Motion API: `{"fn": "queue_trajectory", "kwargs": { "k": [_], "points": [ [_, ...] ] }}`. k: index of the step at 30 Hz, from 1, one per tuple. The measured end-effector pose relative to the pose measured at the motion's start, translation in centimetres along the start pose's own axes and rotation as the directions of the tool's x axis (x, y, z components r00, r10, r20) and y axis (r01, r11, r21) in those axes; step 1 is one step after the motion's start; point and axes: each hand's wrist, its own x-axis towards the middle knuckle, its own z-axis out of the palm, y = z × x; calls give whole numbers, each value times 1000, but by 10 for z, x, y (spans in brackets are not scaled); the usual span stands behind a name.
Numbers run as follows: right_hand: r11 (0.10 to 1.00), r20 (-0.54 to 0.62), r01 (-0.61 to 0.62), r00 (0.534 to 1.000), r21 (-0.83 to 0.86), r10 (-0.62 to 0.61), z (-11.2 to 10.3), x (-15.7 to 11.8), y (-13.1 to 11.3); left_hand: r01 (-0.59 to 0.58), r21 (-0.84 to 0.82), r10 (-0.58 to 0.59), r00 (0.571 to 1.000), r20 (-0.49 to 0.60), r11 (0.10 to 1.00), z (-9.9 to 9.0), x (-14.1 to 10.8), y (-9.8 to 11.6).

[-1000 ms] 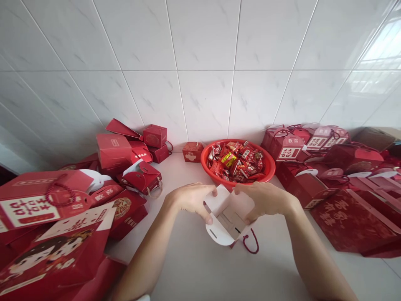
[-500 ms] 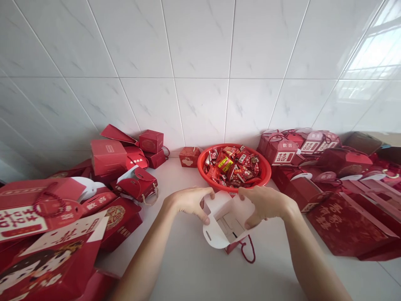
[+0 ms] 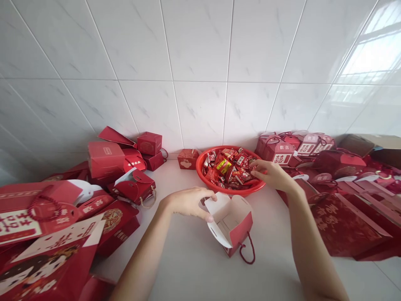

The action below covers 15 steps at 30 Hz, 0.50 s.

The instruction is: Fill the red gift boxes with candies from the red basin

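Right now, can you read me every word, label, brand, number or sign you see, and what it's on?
"歡喜": white-labelled box right of the red basin.
"囍": its label, and two labels behind.
"歡喜", apparently: tilted flap in the left pile.
Too blurred or small: large right-hand box, candy wrappers, other lettering on the left pile.
Nothing readable: open box at the left hand.

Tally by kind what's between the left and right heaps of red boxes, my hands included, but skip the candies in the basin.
Red basin: 1
Open gift box with a cord handle: 1
Small red box beside the basin: 1
Hands, left hand and right hand: 2
Total: 5
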Motion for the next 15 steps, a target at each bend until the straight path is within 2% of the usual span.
{"fn": "queue_trajectory", "kwargs": {
  "k": [2, 7, 11, 15],
  "points": [
    [995, -33, -84, 996, -60, 82, 13, 17, 12, -38, -21, 37, 998, -45, 999, -1, -2, 0],
    [982, 165, -80, 980, -172, 109, 42, 48, 20, -129, -70, 119, 983, -139, 989, -3, -2, -5],
    [991, 205, -58, 975, -119, 81, 54, 59, 20, -136, -123, 117, 982, -148, 983, -2, -1, -7],
    [999, 206, -27, 978, 28, 21, 59, 62, 26, -161, -172, 132, 977, -166, 972, -1, 2, -7]
  ]
}}
